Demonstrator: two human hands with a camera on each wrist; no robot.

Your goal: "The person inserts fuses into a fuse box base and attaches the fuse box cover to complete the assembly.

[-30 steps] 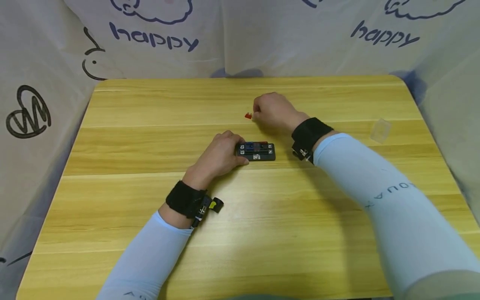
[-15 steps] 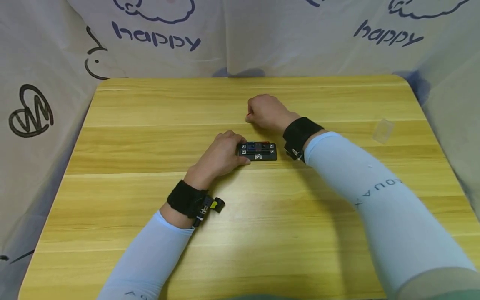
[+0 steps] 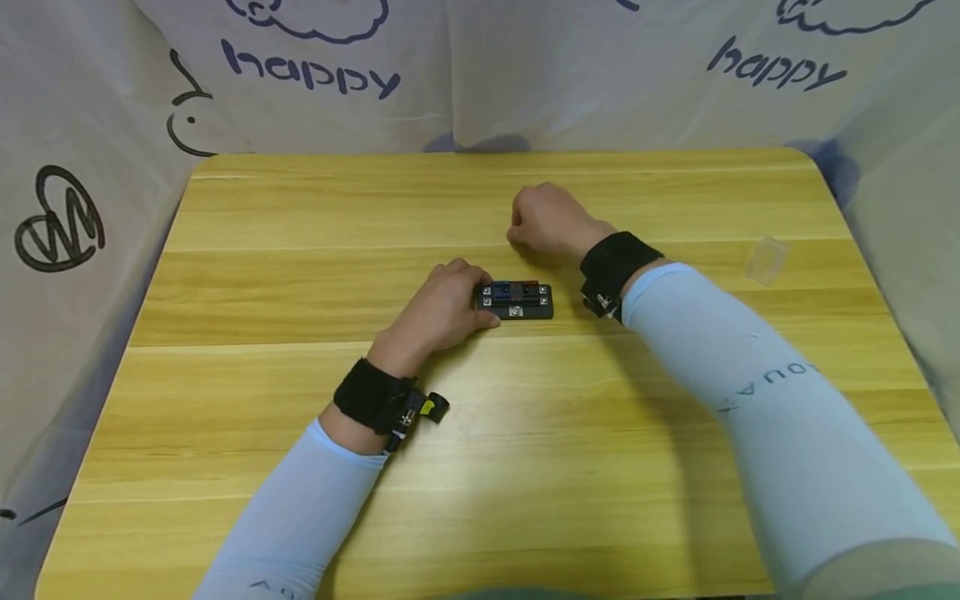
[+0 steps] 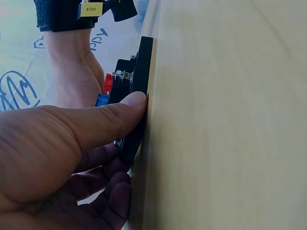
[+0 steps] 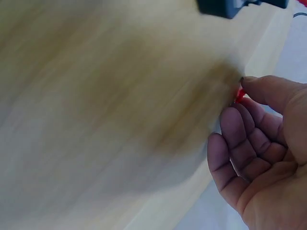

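A black fuse block (image 3: pixel 532 312) with metal screw terminals lies flat on the table. My left hand (image 3: pixel 441 307) grips its left end, the thumb along the near side. In the left wrist view a blue blade fuse (image 4: pixel 101 100) and a red blade fuse (image 4: pixel 108 84) stick out of the block's top. Beyond the block, to its upper right, my right hand (image 3: pixel 551 218) is low over the table. Between that thumb and forefinger a small red blade fuse (image 5: pixel 240 95) is pinched, mostly covered by the fingers; the head view hides it.
A small clear plastic box (image 3: pixel 767 261) lies on the right part of the wooden table (image 3: pixel 300 208). White cloth (image 3: pixel 570 92) with printed words hangs behind the table's back edge.
The red fuse that lay beside my right fingertips is now pinched in that hand. The right hand went left, then back a little to the right. My left hand stays on the fuse block.
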